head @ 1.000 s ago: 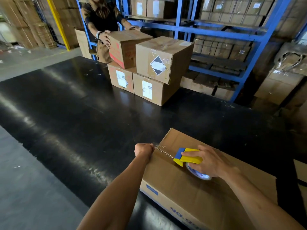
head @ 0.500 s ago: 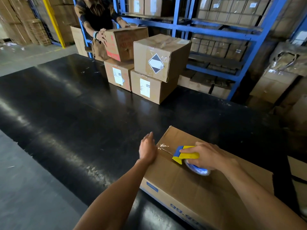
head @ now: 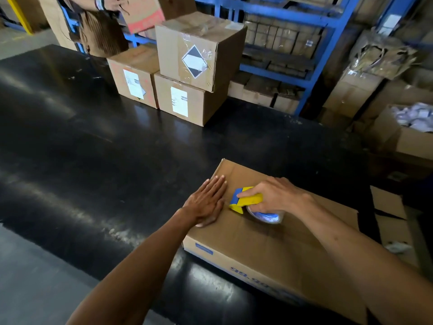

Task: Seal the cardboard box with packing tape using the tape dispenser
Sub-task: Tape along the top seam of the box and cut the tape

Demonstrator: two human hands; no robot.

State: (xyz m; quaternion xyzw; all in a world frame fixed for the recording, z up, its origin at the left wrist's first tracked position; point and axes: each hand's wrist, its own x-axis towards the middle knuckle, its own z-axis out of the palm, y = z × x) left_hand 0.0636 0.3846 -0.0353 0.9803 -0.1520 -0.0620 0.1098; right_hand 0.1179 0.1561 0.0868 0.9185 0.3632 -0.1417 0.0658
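So the cardboard box is lying flat on the black surface, down at my near right, one corner pointing away from me. The tape dispenser, yellow with a blue front edge, sits on top of the box near its left end, and the roll of tape hangs under the handle, touching the cardboard. My right hand is wrapped over the dispenser, fingers curled around the yellow handle and closed tight on it. My left hand is just beside the dispenser's blue nose, palm down and pressed flat on the box lid right by the left edge, fingers straight and held together, nothing gripped. There's only a thin gap of cardboard between my left fingertips and the dispenser. Can't really make out the clear tape itself on the lid, too see-through.

Further out on the surface there's a stack of three brown boxes, the top one with a black and white diamond label. Behind those, another person at the top edge is holding a box with red print. Blue racking full of cartons runs along the back, and more open cartons sit off to my right.
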